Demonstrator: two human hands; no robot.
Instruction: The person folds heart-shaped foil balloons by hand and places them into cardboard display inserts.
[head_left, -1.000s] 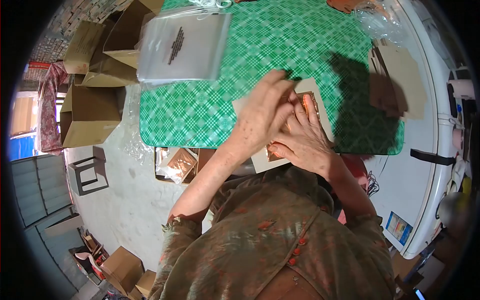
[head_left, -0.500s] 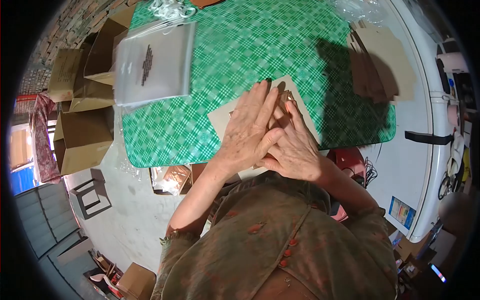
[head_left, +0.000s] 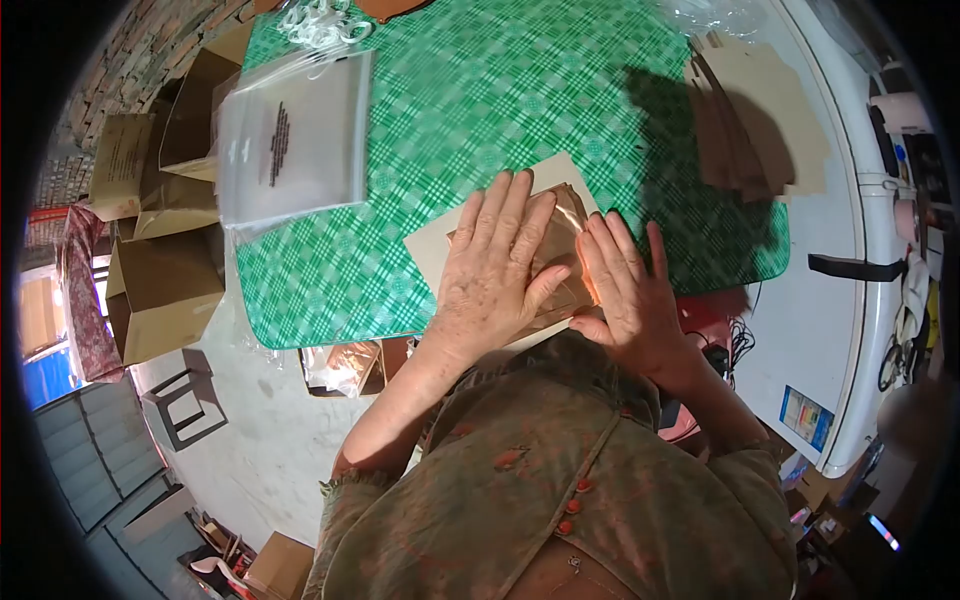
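Observation:
A folded, shiny copper-brown piece that looks like satin cloth (head_left: 562, 283) lies on a beige card sheet (head_left: 424, 252) at the near edge of the table. My left hand (head_left: 490, 265) rests flat on top of the cloth, its fingers pointing away from me and its thumb out to the side. At the cloth's right edge is my right hand (head_left: 628, 290), fingers stretched out and thumb apart, touching that edge. Part of the cloth is hidden under my left hand. Neither hand grips anything.
A green checked tablecloth (head_left: 480, 90) covers the table. Clear plastic bags (head_left: 320, 140) lie at the left, white loops (head_left: 325, 25) behind them. Beige card sheets (head_left: 770, 110) are stacked at the right. Open cardboard boxes (head_left: 165, 290) stand left of the table.
My hands were overlapped on the cloth and are now apart. The right hand has moved right to the cloth's edge, uncovering more of it. My left hand stays on top.

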